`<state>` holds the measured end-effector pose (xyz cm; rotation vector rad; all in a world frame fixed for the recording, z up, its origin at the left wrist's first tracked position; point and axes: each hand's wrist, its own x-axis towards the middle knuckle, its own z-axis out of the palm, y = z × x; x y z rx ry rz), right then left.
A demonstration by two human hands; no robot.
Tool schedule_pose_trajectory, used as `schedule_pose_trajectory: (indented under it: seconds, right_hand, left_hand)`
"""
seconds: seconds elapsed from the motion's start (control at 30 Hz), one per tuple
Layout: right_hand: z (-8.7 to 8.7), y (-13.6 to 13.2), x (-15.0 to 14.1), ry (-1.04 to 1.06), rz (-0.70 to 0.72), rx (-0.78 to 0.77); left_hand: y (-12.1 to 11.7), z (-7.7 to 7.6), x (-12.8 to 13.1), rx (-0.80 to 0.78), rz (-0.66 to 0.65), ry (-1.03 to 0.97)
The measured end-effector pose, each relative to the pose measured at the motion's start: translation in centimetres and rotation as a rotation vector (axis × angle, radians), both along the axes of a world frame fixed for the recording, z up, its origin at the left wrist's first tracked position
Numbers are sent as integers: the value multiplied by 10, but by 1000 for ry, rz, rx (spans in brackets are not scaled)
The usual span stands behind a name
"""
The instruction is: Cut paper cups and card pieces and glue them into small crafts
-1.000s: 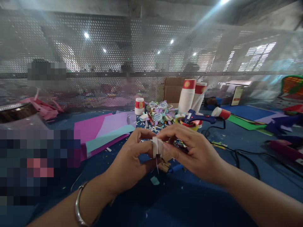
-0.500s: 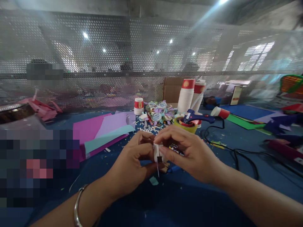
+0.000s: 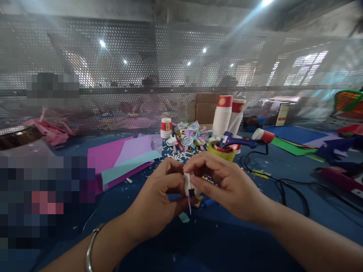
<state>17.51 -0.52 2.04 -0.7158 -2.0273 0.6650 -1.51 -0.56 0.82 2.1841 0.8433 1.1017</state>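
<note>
Between my two hands is a small white paper piece (image 3: 187, 183), with a dark square patch near its lower end and a thin purple strip hanging from it. My left hand (image 3: 159, 198) grips it from the left, thumb below and fingers curled around the side. From the right, my right hand (image 3: 227, 185) pinches its upper part with thumb and fingertips. The fingers hide much of the piece, so its full shape cannot be made out. A teal paper scrap (image 3: 184, 217) lies on the blue table just beneath.
Beyond my hands a blue glue gun (image 3: 238, 141) rests on a yellow container (image 3: 222, 153), its black cord (image 3: 279, 180) running right. Behind are small paper crafts (image 3: 188, 139), stacked paper cups (image 3: 222, 117) and a cardboard box (image 3: 205, 107). Coloured paper sheets (image 3: 110, 155) lie left.
The white piece has tilted slightly, and its dark patch and purple strip sit a little lower. Both hands keep their hold in nearly the same place.
</note>
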Motion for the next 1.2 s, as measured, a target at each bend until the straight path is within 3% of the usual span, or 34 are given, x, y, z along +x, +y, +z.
schedule_pose_trajectory:
  seconds: [0.33,0.77,1.2]
  right_hand:
    - [-3,2,-2,-44,-28,13]
    - [-3,-1,-2,-50,3,-19]
    - [-3,-2,-8,-36,-56,-68]
  left_hand:
    - [5,-6,-3,-321,-87,-136]
    - [2,-2,-1,-339,-73,-97]
    - [4,0,-4,-488,-137,-120]
